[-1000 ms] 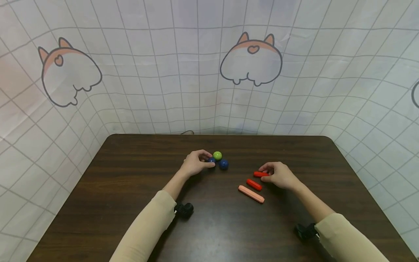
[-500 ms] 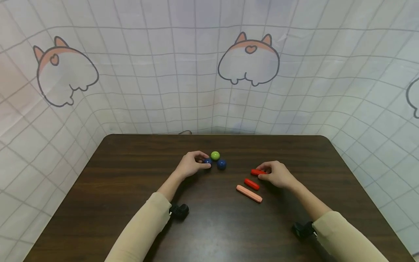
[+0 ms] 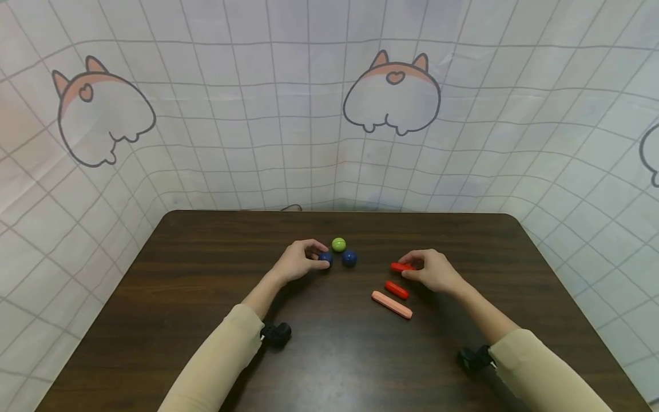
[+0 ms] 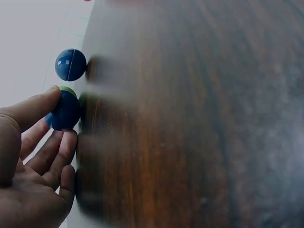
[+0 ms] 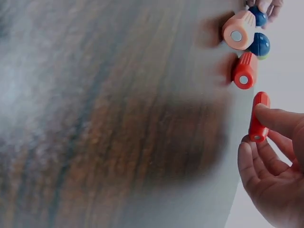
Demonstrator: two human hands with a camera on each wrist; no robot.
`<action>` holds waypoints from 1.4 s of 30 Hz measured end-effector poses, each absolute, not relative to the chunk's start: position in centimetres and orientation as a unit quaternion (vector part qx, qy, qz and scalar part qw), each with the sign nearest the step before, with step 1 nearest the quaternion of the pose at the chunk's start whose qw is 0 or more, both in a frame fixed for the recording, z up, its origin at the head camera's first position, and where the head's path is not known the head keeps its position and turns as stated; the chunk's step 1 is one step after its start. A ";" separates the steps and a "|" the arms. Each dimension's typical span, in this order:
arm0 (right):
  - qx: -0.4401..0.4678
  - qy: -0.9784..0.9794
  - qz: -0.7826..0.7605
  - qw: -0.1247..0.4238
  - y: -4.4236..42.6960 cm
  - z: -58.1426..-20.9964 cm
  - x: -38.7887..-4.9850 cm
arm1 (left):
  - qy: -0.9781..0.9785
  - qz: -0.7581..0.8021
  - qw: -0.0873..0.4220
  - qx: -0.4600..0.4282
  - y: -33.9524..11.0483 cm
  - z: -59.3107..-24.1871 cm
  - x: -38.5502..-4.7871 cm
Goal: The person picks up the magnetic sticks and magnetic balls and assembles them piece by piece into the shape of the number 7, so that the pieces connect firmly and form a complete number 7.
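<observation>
My left hand pinches a dark blue ball between thumb and fingers, low over the table. To its right sits a second blue ball, with a seam line visible in the left wrist view. Behind the two is a lime-green ball. A short red stick is pinched by my right hand. Nearer to me lie another red stick and a longer salmon-coloured stick, roughly parallel. Their near ends show round silvery discs in the right wrist view.
The dark wood-grain table has rounded far corners. A white grid-patterned curtain with cartoon drawings hangs behind and along both sides. A thin dark cord shows at the back edge. Black wrist cameras sit at both sleeves.
My right hand has carried its red stick slightly left and away from me. The left hand has drawn its blue ball a little away from the other two balls. The other sticks stay put.
</observation>
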State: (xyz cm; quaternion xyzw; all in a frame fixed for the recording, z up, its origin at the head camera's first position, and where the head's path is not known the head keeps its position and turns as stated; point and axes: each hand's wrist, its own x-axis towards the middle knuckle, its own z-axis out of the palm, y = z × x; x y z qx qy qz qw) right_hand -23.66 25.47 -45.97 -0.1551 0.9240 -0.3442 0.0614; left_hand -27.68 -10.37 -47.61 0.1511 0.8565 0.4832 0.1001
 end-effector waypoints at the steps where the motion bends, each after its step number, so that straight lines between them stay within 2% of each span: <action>1: -0.158 0.923 -0.345 0.060 25.4 -45.9 -23.7 | 0.856 0.483 0.100 0.156 -10.4 -47.6 -27.7; 42: -0.180 0.905 -0.382 0.054 20.7 -45.2 -23.8 | 0.848 0.480 0.130 0.181 -10.7 -47.7 -27.5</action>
